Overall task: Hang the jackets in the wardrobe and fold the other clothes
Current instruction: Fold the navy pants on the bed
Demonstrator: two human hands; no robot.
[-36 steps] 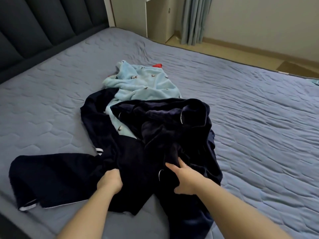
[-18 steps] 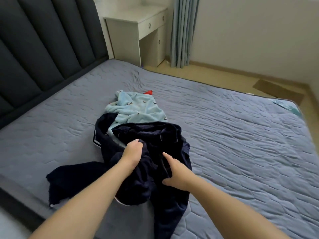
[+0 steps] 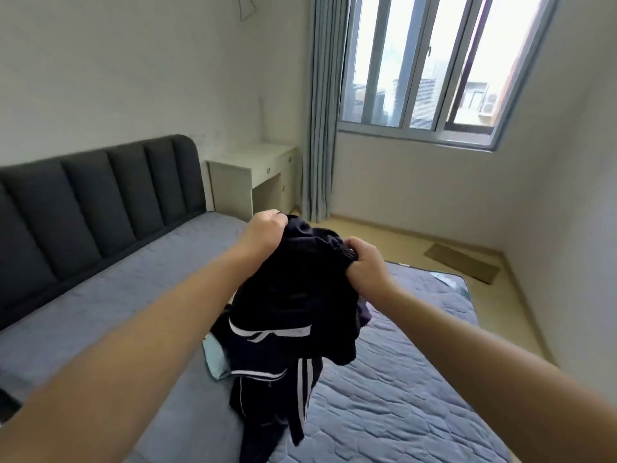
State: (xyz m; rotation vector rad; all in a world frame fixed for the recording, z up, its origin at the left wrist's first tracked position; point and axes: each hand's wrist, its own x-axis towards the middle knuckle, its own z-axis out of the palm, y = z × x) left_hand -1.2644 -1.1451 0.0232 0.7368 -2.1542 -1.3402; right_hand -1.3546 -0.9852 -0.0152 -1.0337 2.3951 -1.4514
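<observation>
- Your left hand [image 3: 264, 229] is clenched on the top hem of the navy garment [image 3: 290, 295].
- Your right hand [image 3: 365, 266] grasps the same hem, near the left.
- With both hands gripping, the garment hangs above the bed [image 3: 417, 396], white stripes showing, its lower end towards the near edge; can't tell if it touches.
- Light blue garment [image 3: 216, 361] lies on the bed, mostly hidden behind the navy one.
- Headboard [image 3: 83, 212] runs along the left edge.

A bedroom in a home: a bed [image 3: 400, 396] with a quilted grey cover and a padded dark headboard [image 3: 100, 202], a white desk [image 3: 253, 162] with drawers beside it, a grey curtain [image 3: 322, 111] at a window [image 3: 417, 61], wooden floor [image 3: 434, 242], a dark garment [image 3: 293, 295] over the bed.
</observation>
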